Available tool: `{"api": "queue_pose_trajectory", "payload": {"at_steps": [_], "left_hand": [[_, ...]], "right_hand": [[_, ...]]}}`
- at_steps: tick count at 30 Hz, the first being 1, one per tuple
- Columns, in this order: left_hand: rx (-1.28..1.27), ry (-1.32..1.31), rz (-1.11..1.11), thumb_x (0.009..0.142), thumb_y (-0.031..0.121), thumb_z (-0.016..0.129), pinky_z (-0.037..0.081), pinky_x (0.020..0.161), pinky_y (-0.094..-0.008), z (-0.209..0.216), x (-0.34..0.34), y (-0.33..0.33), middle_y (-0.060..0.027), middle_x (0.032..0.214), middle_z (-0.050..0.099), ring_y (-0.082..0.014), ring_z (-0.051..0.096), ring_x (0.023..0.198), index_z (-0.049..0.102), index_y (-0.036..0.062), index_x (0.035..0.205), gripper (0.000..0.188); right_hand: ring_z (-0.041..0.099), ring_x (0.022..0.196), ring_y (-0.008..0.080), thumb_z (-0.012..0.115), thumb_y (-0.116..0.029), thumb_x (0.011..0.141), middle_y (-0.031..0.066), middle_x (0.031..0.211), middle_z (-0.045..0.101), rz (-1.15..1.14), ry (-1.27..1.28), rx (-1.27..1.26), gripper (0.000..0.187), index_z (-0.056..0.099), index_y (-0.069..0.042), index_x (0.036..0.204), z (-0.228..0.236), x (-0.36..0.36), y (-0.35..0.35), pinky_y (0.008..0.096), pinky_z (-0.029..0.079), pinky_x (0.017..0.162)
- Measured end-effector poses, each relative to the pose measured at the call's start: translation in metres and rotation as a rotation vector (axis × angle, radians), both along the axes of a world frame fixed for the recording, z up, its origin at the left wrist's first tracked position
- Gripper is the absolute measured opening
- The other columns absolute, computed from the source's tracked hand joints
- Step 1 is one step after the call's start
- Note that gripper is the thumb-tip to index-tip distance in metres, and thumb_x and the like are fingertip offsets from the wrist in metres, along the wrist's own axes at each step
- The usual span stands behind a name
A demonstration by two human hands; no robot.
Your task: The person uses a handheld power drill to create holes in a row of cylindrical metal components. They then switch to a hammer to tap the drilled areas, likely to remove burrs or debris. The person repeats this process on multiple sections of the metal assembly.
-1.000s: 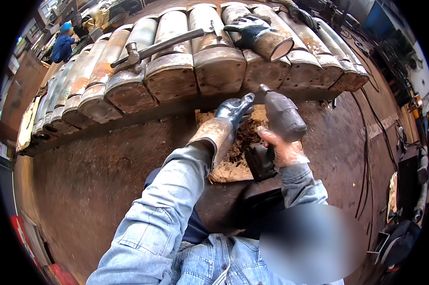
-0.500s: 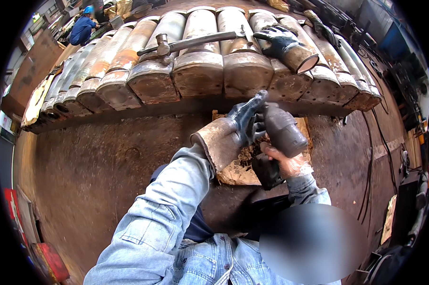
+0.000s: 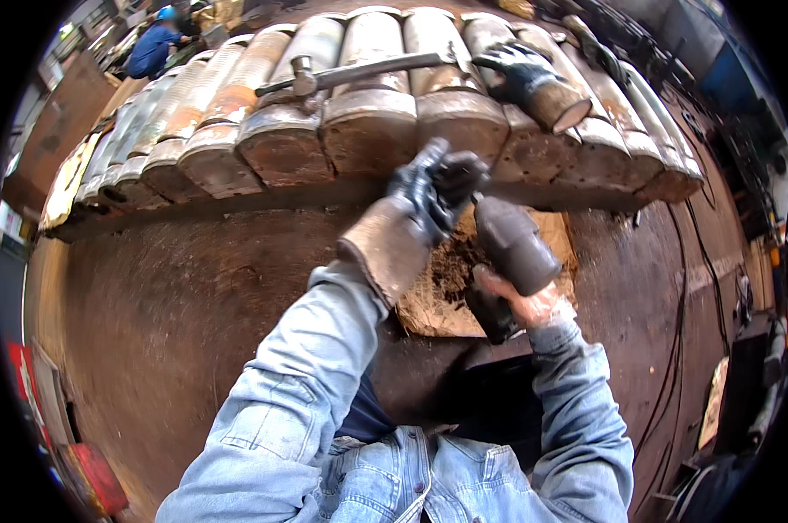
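Note:
My right hand [image 3: 533,301], in a clear thin glove, grips the handle of a dark cordless impact driver [image 3: 516,244]. The tool's nose points up and left toward the row of metal cylinders. Just off that nose is my left hand [image 3: 429,192], in a dark coated work glove with a stiff brown cuff. Its fingers are curled together, and motion blur hides what they hold, if anything. Both hands hover in front of the nearest cylinder ends [image 3: 460,131]. Below them on the floor, brown cardboard [image 3: 438,318] carries a heap of dark bits [image 3: 453,270].
A hammer [image 3: 368,71] lies across the cylinders. A loose work glove [image 3: 533,83] rests right of it, another dark glove [image 3: 596,54] farther right. Cables [image 3: 680,296] run along the floor at right. A person in blue [image 3: 154,48] crouches at far left.
My left hand has moved left and slightly up, away from the driver's nose, and its fingers have curled in. The right hand with the driver has shifted slightly left.

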State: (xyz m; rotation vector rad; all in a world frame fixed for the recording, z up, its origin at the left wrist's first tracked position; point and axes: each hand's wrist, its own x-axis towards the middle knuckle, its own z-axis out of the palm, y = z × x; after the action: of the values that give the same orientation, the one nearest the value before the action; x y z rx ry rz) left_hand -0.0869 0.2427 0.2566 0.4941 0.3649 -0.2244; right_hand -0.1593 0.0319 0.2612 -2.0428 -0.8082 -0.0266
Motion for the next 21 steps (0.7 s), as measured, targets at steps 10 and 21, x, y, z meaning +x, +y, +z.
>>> {"api": "queue_pose_trajectory", "payload": {"at_steps": [10, 21], "left_hand": [[0.114, -0.096, 0.048, 0.097, 0.047, 0.066, 0.048, 0.113, -0.0457, 0.026, -0.019, 0.028, -0.0202, 0.123, 0.07, -0.035, 0.064, 0.122, 0.069, -0.0017, 0.119, 0.053], [0.035, -0.261, -0.02, 0.101, 0.043, 0.061, 0.041, 0.119, -0.0477, 0.016, -0.025, 0.074, -0.0252, 0.131, 0.065, -0.0373, 0.057, 0.132, 0.064, -0.0063, 0.128, 0.056]], "right_hand": [[0.047, 0.138, 0.0221, 0.077, -0.035, 0.088, 0.0159, 0.151, 0.048, -0.457, 0.9, -0.223, 0.082, 0.039, -0.006, 0.154, -0.008, 0.039, -0.045, 0.0353, 0.042, 0.112], [0.048, 0.136, 0.0282, 0.064, -0.043, 0.095, 0.0192, 0.149, 0.048, 0.089, -0.075, -1.149, 0.075, 0.037, -0.006, 0.154, -0.184, 0.062, -0.069, 0.0423, 0.044, 0.113]]}}
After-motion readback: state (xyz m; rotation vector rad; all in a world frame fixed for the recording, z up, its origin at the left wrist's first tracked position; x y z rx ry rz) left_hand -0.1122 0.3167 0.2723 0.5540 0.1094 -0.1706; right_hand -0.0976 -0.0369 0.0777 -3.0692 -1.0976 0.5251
